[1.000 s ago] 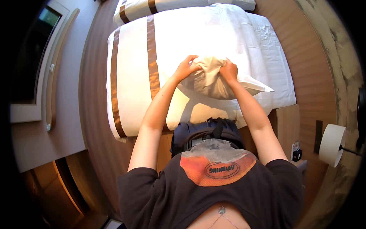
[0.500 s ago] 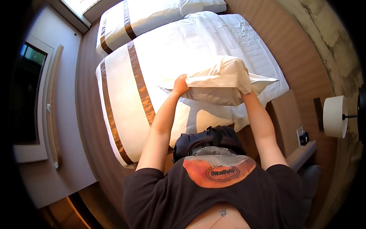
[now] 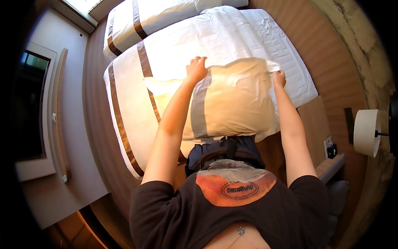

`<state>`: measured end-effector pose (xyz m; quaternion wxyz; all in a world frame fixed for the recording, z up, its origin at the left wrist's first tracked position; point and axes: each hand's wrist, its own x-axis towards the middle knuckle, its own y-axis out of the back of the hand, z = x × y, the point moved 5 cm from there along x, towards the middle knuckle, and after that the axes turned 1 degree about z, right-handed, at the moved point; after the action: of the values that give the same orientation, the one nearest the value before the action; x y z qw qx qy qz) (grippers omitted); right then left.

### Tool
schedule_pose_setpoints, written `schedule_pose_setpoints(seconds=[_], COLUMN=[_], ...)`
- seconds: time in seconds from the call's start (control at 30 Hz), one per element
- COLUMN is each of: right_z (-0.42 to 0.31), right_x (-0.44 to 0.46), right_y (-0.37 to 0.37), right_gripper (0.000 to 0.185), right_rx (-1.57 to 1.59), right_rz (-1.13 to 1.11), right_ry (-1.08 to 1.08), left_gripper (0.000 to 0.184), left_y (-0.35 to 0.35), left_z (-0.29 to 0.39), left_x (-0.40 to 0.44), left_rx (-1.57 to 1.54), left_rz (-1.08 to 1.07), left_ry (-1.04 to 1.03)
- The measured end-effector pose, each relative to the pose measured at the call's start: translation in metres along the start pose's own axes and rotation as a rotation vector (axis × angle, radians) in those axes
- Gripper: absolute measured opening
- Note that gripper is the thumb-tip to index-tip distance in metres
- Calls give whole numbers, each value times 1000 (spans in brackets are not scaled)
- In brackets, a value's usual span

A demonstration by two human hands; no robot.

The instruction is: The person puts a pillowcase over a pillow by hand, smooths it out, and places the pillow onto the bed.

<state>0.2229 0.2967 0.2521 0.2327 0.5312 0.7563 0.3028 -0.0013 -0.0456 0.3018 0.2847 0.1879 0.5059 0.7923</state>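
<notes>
A pillow in a cream pillowcase (image 3: 238, 97) with a grey band hangs upright over the near edge of the bed, close to my body. At its top edge, near the band, my left hand (image 3: 196, 69) has its fingers curled over the fabric. My right hand (image 3: 279, 79) pinches a white corner of the case at the upper right. Loose fabric spreads leftward beyond my left forearm. Beneath and behind lies a bed (image 3: 178, 45) with white bedding and brown stripes.
A second bed (image 3: 166, 14) stands behind. On the left wall are a television (image 3: 31, 108) and a long curved wooden rail (image 3: 58, 116). A lamp (image 3: 366, 133) juts out at the right, above a bedside ledge (image 3: 329, 168).
The pillow has turned from lying folded to hanging down, its banded face showing. My left hand has risen slightly; my right hand has moved up and outward to the corner.
</notes>
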Motion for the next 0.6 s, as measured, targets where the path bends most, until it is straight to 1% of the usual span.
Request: schedule_pose_setpoints(seconds=[0.03,0.1,0.17,0.23,0.3,0.37,0.43,0.53,0.6], right_z=[17,15,13,19,41,45,26,10,6], right_x=[5,-21,-55,-88,-123,-161,-199,-234,-247], right_y=[-22,-48,-79,-113,-150,-175,-185,-217,-243], right_gripper=[59,64,64,68,71,77,88,101,107], right_rx=[-118,-157,-193,-219,-366,-383,-599,-746,-836], right_rz=[19,-122,-254,-475,-543,-717,-923,-984,-1000], right_ry=[61,72,258,350,539,596,584,763,870], left_gripper=[50,57,64,66,72,84,102,119,122], left_y=[-14,-43,-71,-95,-125,-146,-161,-172,-187], left_z=[-18,-51,-82,-106,-132,-143,-140,-122,-114], left_x=[-2,-16,-37,-67,-97,-126,-143,-139,-129], left_rx=[27,77,96,80,112,111,126,165,196], left_rz=[9,32,-97,-166,-225,-267,-349,-436,-478], left_ry=[64,193,259,356,457,512,511,410,346])
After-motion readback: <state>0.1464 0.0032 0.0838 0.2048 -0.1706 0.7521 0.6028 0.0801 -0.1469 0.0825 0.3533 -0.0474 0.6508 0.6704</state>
